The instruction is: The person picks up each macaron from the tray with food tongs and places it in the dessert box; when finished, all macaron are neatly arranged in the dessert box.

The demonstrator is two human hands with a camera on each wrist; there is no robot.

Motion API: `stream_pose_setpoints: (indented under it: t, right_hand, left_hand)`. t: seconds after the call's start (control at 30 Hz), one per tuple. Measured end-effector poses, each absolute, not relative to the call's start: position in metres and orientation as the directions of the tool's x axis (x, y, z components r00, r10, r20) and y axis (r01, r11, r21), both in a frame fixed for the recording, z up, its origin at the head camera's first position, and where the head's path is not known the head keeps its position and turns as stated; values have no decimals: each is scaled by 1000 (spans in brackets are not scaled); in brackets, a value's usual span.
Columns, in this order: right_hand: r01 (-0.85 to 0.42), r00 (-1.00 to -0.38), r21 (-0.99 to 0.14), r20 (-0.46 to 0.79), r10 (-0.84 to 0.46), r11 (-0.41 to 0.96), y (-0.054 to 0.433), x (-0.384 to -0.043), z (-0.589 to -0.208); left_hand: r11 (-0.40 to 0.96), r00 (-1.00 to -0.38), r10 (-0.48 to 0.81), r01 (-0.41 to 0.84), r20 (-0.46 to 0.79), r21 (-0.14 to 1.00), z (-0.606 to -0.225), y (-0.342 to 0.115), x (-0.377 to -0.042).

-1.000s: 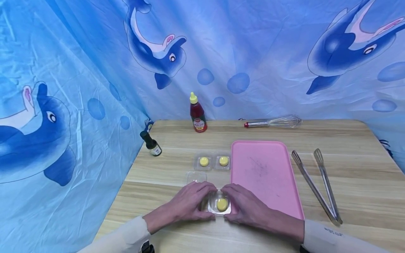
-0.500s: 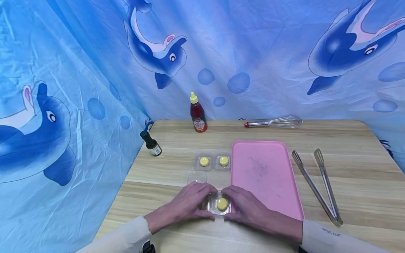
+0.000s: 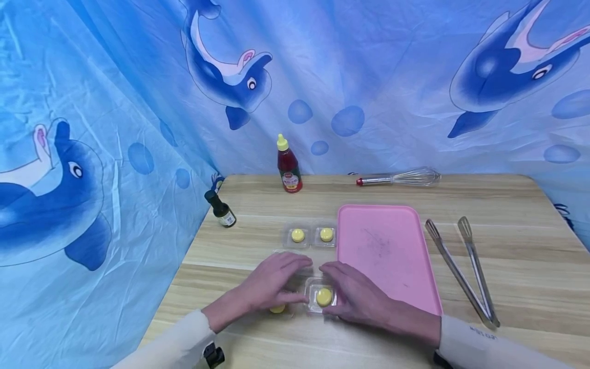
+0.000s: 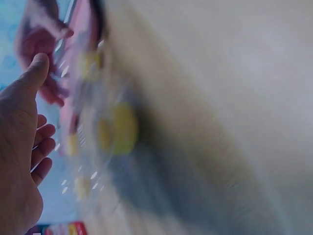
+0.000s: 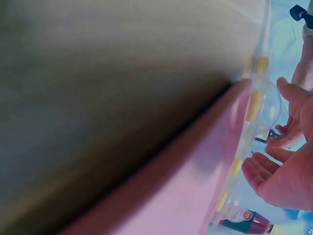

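Observation:
Just left of a clear plastic box (image 3: 313, 309) with a yellow round piece (image 3: 324, 297) inside, my left hand (image 3: 272, 282) is raised with relaxed, parted fingers. Beneath it, partly covered, shows a second yellow round piece (image 3: 277, 309) in clear plastic. My right hand (image 3: 361, 297) curves along the right side of the box, thumb and fingers apart; whether it touches is hard to tell. In the right wrist view my right hand (image 5: 288, 188) has nothing in its palm. My left hand (image 4: 19, 127) looks bare too in its blurred wrist view.
Two more clear boxes with yellow pieces (image 3: 297, 235) stand farther back. A pink tray (image 3: 382, 246) lies right, with metal tongs (image 3: 475, 287) beyond it. At the back are a whisk (image 3: 401, 178), a red sauce bottle (image 3: 289, 169) and a small dark bottle (image 3: 221, 210).
Both hands were around the front box; they have parted from its top. My left hand has shifted left and up, uncovering a second yellow piece. The box stays in place.

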State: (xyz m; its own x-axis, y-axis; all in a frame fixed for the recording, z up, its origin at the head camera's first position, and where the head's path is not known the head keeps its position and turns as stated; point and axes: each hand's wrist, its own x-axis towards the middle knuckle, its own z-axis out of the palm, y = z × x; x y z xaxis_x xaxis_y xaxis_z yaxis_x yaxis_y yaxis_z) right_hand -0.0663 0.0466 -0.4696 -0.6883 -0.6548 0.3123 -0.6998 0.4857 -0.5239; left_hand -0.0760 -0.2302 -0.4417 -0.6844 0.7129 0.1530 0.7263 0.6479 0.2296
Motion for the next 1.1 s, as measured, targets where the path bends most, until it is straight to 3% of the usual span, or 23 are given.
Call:
stream_pose_setpoints:
  t: [0.2, 0.37, 0.83, 1.1]
  right_hand:
    - [-638, -730, -593, 260, -632, 492, 37, -80, -461]
    - [-605, -741, -639, 235, -629, 475, 23, -94, -458]
    - [-529, -789, -673, 166, -592, 517, -13, -117, -463]
    - [-512, -799, -666, 138, -585, 542, -20, -119, -468]
  left_hand:
    - [719, -791, 599, 599, 122, 352, -427, -254, -92]
    - [753, -844, 531, 509, 72, 416, -425, -276, -102]
    - [735, -852, 523, 452, 1, 505, -445, -309, -112]
    - [737, -841, 541, 475, 1, 481, -452, -310, -110]
